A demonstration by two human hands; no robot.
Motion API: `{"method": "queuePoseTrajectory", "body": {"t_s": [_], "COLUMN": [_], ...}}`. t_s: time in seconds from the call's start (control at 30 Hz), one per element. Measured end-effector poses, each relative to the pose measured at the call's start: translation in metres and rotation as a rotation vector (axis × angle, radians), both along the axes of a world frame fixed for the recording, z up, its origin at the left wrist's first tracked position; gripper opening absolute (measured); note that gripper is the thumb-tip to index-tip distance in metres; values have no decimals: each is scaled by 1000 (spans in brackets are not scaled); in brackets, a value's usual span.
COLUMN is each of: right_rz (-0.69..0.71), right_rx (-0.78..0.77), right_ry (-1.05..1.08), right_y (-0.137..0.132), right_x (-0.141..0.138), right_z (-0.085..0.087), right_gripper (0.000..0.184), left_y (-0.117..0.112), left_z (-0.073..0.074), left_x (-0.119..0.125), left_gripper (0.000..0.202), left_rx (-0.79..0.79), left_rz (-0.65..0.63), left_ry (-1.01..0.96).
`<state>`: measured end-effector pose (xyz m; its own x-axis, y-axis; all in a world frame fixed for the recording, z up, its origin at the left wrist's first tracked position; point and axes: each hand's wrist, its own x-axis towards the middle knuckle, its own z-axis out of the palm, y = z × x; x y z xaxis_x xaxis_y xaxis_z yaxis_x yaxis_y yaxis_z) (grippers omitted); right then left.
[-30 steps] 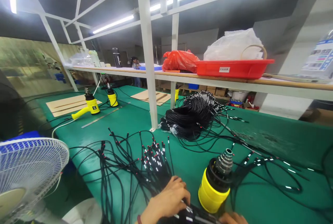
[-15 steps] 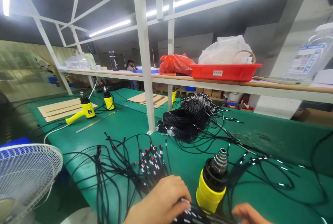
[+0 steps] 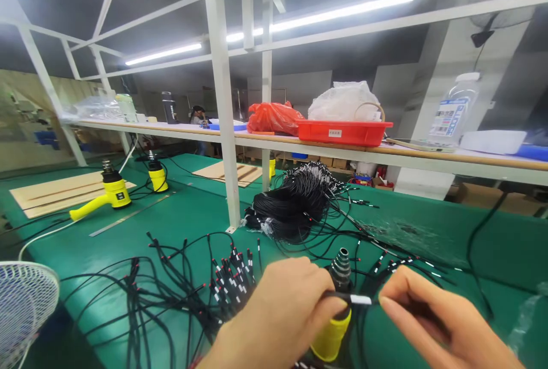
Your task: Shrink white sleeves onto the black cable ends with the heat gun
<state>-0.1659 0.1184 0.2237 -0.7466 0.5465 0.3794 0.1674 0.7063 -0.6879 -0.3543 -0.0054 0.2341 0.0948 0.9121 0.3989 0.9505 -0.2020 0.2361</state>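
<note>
Fan (image 3: 23, 306) with a white wire guard is cut off by the left edge. Green mat (image 3: 184, 215), smooth and faintly glossy, is laid over the bench. Cardboard (image 3: 64, 193) is laid flat at the back left, with a yellow heat gun (image 3: 113, 192) set just in front of it and a steel ruler (image 3: 128, 216) lying to its right. Second yellow gun (image 3: 157, 177) is stood upright further along.

Thin black wires (image 3: 171, 295) are strewn in a tangle near the front, their ends marked with white and red. Left hand (image 3: 269, 317) is closed in a narrow pinch on a black cable (image 3: 338, 295), and a white sleeve (image 3: 360, 299) on that cable is seen between the hands. Right hand (image 3: 440, 317) is held in a narrow pinch on the same cable, just right of the sleeve. Third gun (image 3: 331, 335), yellow with a ribbed metal nozzle, is stood upright directly behind the cable. Glossy coil (image 3: 291, 209) of black wire is heaped behind the hands.

Along the back, a wood-topped shelf (image 3: 342, 152) on a white steel frame carries a crumpled red bag (image 3: 274, 119), a red plastic tray (image 3: 342, 133) holding a white bag (image 3: 345, 101), and a clear bottle (image 3: 451, 112). Fluorescent tubes (image 3: 321, 20) are fixed overhead.
</note>
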Motion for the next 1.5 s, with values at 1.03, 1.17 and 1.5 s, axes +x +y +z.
{"method": "queuePoseTrajectory", "body": {"t_s": [1.03,1.17,1.5], "right_rz": [-255,-268,-266], "right_rx": [16,0,-34], "right_ry": [23,18,31], "right_y": [34,35,36], "right_x": [-39,-41,-41], "right_z": [-7,-6,-5], "right_gripper": [33,32,31], "left_y": [65,66,69], "left_z": [-22,-22,-23], "left_x": [-20,-20,-23], "left_gripper": [37,33,26], "left_rx": [-35,-40,-41], "left_rz": [86,85,71], "left_ry": [-831,-854,-850]}}
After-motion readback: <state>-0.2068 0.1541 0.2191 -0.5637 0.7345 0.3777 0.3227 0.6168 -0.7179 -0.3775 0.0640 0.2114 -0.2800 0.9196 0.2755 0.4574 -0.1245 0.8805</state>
